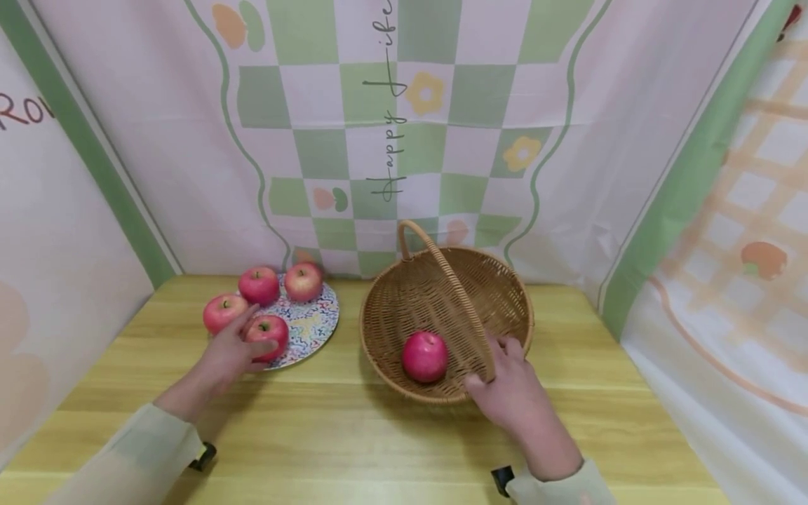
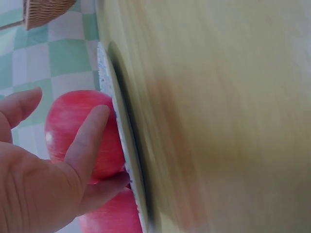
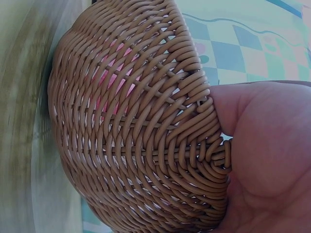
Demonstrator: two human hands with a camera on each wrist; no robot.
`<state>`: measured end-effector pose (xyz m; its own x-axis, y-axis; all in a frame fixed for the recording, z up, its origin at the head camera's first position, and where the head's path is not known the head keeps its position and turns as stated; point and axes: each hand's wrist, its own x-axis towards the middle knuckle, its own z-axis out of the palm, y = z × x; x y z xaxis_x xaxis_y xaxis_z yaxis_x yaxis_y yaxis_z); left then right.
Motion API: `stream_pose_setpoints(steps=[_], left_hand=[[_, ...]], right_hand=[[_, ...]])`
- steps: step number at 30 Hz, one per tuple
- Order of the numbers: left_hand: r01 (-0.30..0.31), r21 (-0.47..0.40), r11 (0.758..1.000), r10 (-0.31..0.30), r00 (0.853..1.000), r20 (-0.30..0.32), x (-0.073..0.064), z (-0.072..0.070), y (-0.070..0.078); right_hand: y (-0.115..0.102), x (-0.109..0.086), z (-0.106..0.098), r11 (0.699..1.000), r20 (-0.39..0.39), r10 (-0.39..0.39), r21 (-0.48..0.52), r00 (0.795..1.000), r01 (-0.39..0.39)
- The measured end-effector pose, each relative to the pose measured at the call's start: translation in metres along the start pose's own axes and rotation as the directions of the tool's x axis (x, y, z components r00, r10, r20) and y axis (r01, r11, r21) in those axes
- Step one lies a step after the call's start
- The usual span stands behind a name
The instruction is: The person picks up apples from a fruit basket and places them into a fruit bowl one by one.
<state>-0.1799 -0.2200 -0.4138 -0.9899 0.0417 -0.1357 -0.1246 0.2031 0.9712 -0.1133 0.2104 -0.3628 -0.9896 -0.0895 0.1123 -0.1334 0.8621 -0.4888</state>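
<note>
A red apple sits at the near side of a speckled plate, with other apples close behind and beside it. My left hand surrounds this apple with spread fingers. In the left wrist view, the thumb lies across the apple's side, one finger stands apart from it, and another reaches low between two apples. My right hand grips a wicker basket where its arched handle meets the right rim. Inside the basket lies one red apple, glimpsed through the weave in the right wrist view.
On the plate's far side are a red apple and a paler one; another apple sits at its left. The wooden table ends at a checkered cloth backdrop, with fabric walls on both sides.
</note>
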Motion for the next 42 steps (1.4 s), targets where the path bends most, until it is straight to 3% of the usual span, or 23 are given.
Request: stream_pose_setpoints(steps=[10,14,16,19,23,25,30,33,35,38,40,42], left_hand=[[0.001,0.074,0.997,-0.003,1.0,0.02,-0.007,0.0,0.006],[-0.03,0.186,0.982,0.031,1.0,-0.004,-0.013,0.001,0.013],[-0.053,0.267,0.962,0.06,0.998,-0.017,-0.016,0.003,0.017],[-0.087,0.424,0.901,0.113,0.993,-0.038,-0.019,0.004,0.024],[-0.08,0.554,0.829,0.134,0.989,-0.057,-0.021,0.006,0.032],[-0.083,0.582,0.809,0.145,0.988,-0.061,-0.022,0.008,0.035],[-0.142,0.638,0.757,0.241,0.968,-0.07,-0.027,0.02,0.042],[-0.168,0.642,0.748,0.284,0.956,-0.08,-0.031,0.03,0.045],[-0.21,0.637,0.742,0.33,0.941,-0.074,-0.032,0.039,0.046],[-0.369,0.557,0.744,0.454,0.891,-0.017,-0.03,0.054,0.045],[-0.516,0.456,0.726,0.555,0.83,0.055,-0.028,0.064,0.043],[-0.642,0.34,0.687,0.641,0.756,0.131,-0.026,0.073,0.043]], right_hand=[[-0.002,-0.001,-0.001,1.0,0.012,0.012,-0.003,1.0,-0.012],[-0.001,0.0,-0.001,1.0,0.006,0.006,0.001,1.0,-0.006],[0.0,0.0,-0.001,1.0,0.003,0.002,0.003,1.0,-0.002],[0.0,0.0,-0.001,1.0,0.002,-0.002,0.001,1.0,0.002],[0.0,0.0,-0.001,1.0,0.006,-0.003,0.004,1.0,0.003],[0.0,0.0,-0.001,1.0,0.004,-0.005,0.006,1.0,0.005],[0.001,0.0,0.0,1.0,-0.002,-0.01,0.007,1.0,0.01],[0.0,0.0,0.0,1.0,0.0,-0.009,0.002,1.0,0.009],[0.0,0.0,0.0,1.0,0.001,-0.008,-0.001,1.0,0.008],[0.0,0.0,0.0,1.0,-0.003,-0.009,-0.003,1.0,0.009],[0.0,0.0,0.0,1.0,-0.008,-0.012,-0.004,1.0,0.012],[0.0,0.0,0.0,1.0,-0.012,-0.015,-0.006,1.0,0.015]])
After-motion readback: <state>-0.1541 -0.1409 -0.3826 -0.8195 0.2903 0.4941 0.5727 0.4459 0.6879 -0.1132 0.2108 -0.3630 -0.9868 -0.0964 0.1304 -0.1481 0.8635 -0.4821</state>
